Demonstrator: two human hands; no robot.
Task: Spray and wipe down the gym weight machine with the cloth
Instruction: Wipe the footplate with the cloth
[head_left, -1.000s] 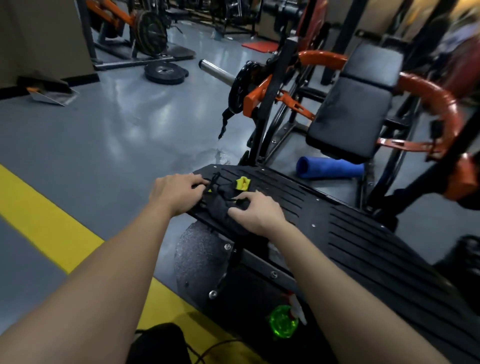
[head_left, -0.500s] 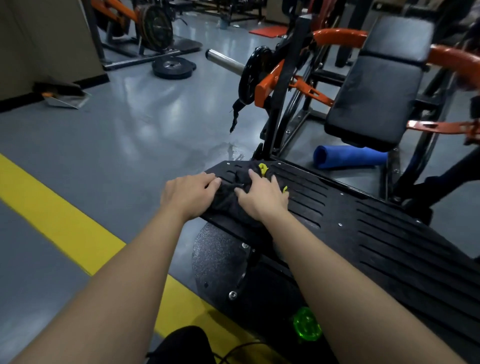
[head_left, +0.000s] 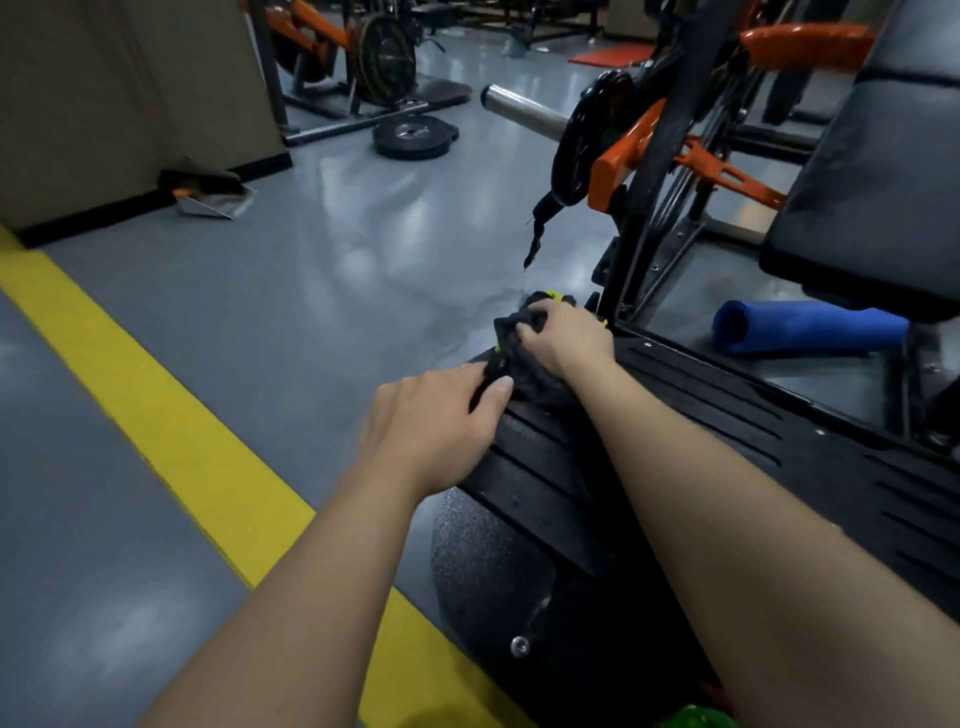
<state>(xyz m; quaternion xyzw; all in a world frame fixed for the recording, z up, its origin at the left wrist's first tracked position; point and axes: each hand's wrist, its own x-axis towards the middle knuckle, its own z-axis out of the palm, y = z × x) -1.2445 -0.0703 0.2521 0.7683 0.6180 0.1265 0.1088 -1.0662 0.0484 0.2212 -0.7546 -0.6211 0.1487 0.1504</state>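
Observation:
A dark cloth (head_left: 524, 358) with yellow-green trim lies bunched at the far left corner of the black ribbed footplate (head_left: 727, 415) of the weight machine. My right hand (head_left: 563, 338) lies on top of the cloth with its fingers curled into the fabric. My left hand (head_left: 436, 421) is at the plate's left edge, thumb and fingers pinching the cloth's near end. A green spray bottle (head_left: 696, 718) shows only its top at the bottom edge, under my right forearm.
A black padded seat (head_left: 878, 197) on an orange frame (head_left: 691, 166) stands at the right. A blue foam roller (head_left: 805, 327) lies on the floor behind the plate. Weight plates (head_left: 413, 136) and a dustpan (head_left: 208, 195) sit on the grey floor; a yellow stripe (head_left: 171, 410) crosses it.
My right hand has pushed the cloth farther up to the plate's far corner. My left hand has stayed behind at the near end of the cloth. The view has moved closer.

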